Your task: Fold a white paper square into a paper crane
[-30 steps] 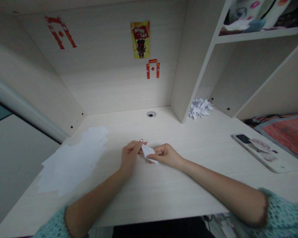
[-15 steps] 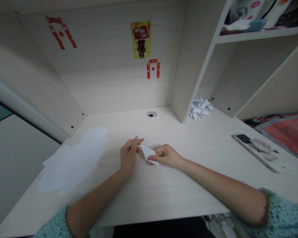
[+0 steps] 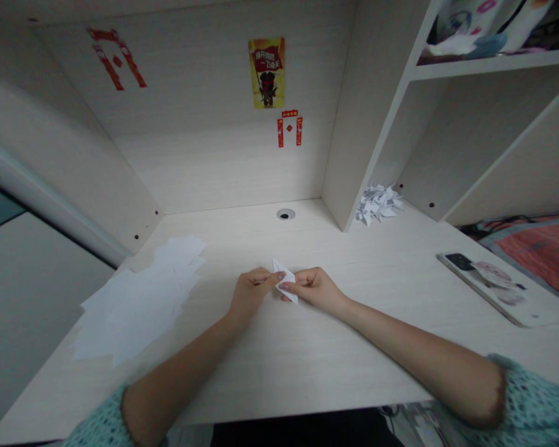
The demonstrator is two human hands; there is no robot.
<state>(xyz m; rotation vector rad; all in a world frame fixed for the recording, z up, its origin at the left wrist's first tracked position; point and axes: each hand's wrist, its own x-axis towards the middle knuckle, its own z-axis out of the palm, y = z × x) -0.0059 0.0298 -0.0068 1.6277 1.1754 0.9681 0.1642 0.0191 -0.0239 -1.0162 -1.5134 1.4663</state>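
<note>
A small piece of folded white paper (image 3: 277, 267), pointed at its upper and lower ends, is held between both hands just above the desk. My left hand (image 3: 253, 290) pinches it from the left, the thumb lying on its face. From the other side my right hand (image 3: 317, 289) grips it, thumb on top and fingers partly behind. The two thumbs nearly meet at the middle of the paper, covering part of its folds.
Loose white paper sheets (image 3: 140, 304) lie spread at the left of the desk (image 3: 261, 372). Small folded paper pieces (image 3: 378, 203) are heaped behind the upright divider (image 3: 358, 124). A phone (image 3: 491, 288) rests at the right, near a red cloth (image 3: 540, 254).
My left hand has moved right, from beside the folded paper onto it, and now pinches it. The paper has turned more upright, while my right hand keeps its grip.
</note>
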